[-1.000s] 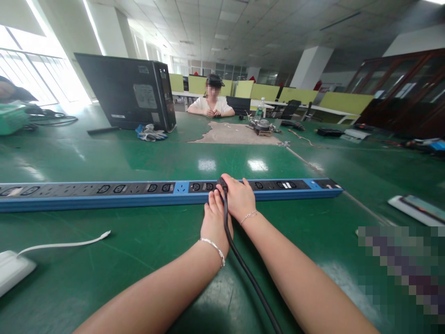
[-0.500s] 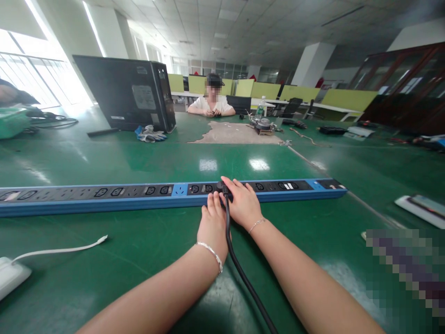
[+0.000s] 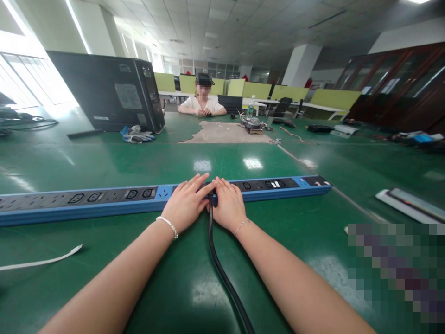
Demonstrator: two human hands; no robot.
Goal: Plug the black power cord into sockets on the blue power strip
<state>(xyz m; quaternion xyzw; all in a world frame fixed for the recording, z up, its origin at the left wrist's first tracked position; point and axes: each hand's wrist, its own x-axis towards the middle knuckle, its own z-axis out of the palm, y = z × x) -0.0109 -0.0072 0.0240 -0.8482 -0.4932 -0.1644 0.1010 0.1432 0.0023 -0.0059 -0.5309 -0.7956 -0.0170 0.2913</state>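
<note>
A long blue power strip [image 3: 114, 208] with a row of black sockets lies across the green table [image 3: 167, 278]. My right hand [image 3: 227, 204] is closed around a black plug at the strip's middle, and the fingers hide most of it. From the plug a thick black cable [image 3: 222, 271] runs down toward me. Spread over the strip just left of the plug is my left hand [image 3: 187, 199]. Its fingers are stretched out, with the index finger reaching to the plug's top and the thumb beside the cable. How deep the plug sits in its socket is hidden.
A black computer case [image 3: 107, 93] and work gloves [image 3: 136, 134] are at the back left. Opposite me sits a person [image 3: 202, 99]. A white cable [image 3: 41, 264] lies at the left front, a white slim object [image 3: 410, 206] at right. Farther back stands a bottle [image 3: 251, 106].
My left hand has moved from below the plug up onto the strip, its fingers now spread beside the plug. My right hand stays at the plug. The view has shifted right.
</note>
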